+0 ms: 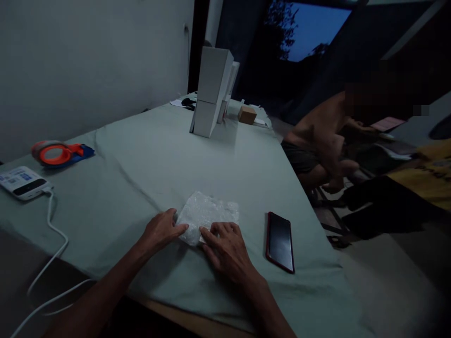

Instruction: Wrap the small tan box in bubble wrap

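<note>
A crumpled sheet of clear bubble wrap (206, 211) lies on the table close in front of me. At its left edge is my left hand (160, 232), closed, thumb on top of the plastic and fingers curled at its side. My right hand (227, 249) rests over the near right part of the wrap with its fingers bent down onto it. A small pale piece shows beside the right thumb; what it is I cannot make out. To the right of that hand lies a dark phone (280, 241) in a red case.
An orange and blue tape dispenser (58, 154) and a white device (24, 183) with a white cable (58, 230) are on the left. White boxes (211, 94) stand farther back near a small brown box (247, 114). People (317, 136) sit right of the table (151, 159).
</note>
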Action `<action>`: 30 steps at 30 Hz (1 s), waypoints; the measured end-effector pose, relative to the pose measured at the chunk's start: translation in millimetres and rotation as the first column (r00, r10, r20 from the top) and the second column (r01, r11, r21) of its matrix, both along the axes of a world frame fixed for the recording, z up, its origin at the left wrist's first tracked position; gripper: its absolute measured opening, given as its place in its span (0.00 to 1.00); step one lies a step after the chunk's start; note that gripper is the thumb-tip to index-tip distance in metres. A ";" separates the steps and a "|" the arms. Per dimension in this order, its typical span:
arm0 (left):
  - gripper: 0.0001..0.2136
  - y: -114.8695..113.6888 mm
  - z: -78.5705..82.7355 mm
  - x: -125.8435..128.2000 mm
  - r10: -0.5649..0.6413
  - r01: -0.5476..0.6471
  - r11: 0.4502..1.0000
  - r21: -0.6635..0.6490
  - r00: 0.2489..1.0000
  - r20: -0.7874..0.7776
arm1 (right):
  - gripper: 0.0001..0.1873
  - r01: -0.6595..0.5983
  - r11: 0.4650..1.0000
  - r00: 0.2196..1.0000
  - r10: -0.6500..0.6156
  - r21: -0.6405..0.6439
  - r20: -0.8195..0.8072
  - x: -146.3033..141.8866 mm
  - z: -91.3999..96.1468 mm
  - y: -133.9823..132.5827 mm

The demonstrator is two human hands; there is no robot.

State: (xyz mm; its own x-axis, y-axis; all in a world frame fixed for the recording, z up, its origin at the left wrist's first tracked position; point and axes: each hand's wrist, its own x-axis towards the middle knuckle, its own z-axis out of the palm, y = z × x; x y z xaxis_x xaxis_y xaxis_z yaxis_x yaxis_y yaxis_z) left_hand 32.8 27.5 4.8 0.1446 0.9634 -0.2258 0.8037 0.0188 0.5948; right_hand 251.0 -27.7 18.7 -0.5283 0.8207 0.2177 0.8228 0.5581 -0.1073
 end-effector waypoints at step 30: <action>0.08 -17.4 13.6 52.2 -0.460 0.425 0.866 0.264 0.883 0.089 | 0.08 0.132 0.991 0.846 -0.118 -0.009 -0.519 28.8 4.5 0.2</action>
State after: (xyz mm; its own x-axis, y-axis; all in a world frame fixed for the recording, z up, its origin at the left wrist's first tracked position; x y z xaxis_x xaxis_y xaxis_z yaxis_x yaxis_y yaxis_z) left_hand 85.0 10.1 18.4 0.5817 0.8118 0.0508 0.5998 -0.4703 0.6474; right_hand 279.8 -27.5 23.1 -0.2263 0.8622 0.4532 0.7149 0.4630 -0.5239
